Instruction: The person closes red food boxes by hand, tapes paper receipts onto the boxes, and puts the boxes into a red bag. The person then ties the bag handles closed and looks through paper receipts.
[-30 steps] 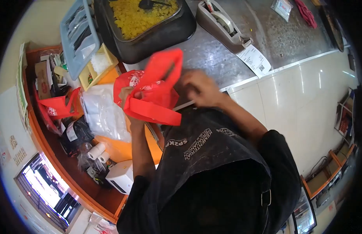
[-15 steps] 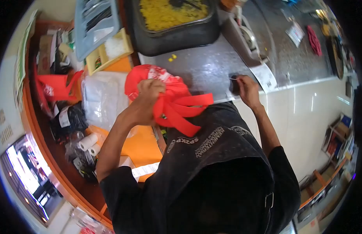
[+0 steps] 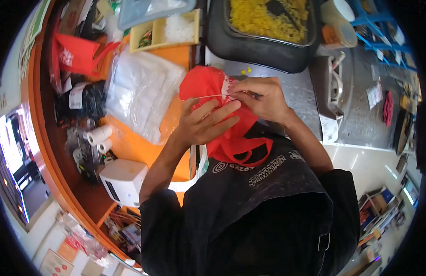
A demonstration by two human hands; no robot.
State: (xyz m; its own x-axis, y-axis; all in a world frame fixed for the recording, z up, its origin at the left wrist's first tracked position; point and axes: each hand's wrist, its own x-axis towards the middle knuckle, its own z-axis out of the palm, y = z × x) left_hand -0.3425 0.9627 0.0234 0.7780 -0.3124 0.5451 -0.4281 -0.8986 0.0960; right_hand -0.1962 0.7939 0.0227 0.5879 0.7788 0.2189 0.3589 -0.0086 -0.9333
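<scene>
A red cloth bag with white print lies bunched in front of me, its red straps hanging over my apron. My left hand is closed around the bag's gathered part, fingers curled across it. Over the bag, my right hand pinches a thin pale strip. The strip runs in a nearly straight line from the right fingertips to above the left thumb. Whether it is elastic, string or wire I cannot tell. The bag's contents are hidden.
A black pan of yellow food stands beyond my hands. On the left are clear plastic bags, a cream divided tray, another red bag and paper rolls. A grey tape dispenser stands on the metal counter at right.
My right hand has come left from the counter edge to the red bag, bringing the thin strip. My left hand has shifted its grip on the bag. The view has turned somewhat.
</scene>
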